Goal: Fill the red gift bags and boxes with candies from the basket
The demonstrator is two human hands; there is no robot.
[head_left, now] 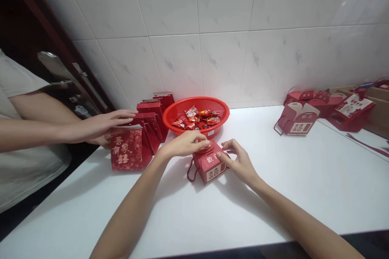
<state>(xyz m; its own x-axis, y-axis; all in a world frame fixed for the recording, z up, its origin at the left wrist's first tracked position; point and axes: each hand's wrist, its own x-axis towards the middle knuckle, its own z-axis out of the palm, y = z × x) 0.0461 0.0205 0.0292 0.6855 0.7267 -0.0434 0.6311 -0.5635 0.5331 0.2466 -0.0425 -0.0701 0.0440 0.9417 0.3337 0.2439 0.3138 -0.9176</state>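
A small red paper gift box [214,173] with white characters and a red cord handle stands on the table in front of me. My left hand [187,145] lies over its top, fingers bent together on the closing flaps; the fingertips are partly hidden. Along the right side, my right hand [240,162] grips the box, its thumb on the front edge and the other fingers curled behind. Just behind the box sits a red plastic basket [170,125] with several red-wrapped candies [194,118] in it.
To the left, another person's hands [106,125] touch a row of red paper bags [127,149]. A finished-looking red box [296,119] stands at the right, near more red boxes [351,111] and a cardboard carton [379,109]. A tiled wall [225,64] borders the white table [273,194].
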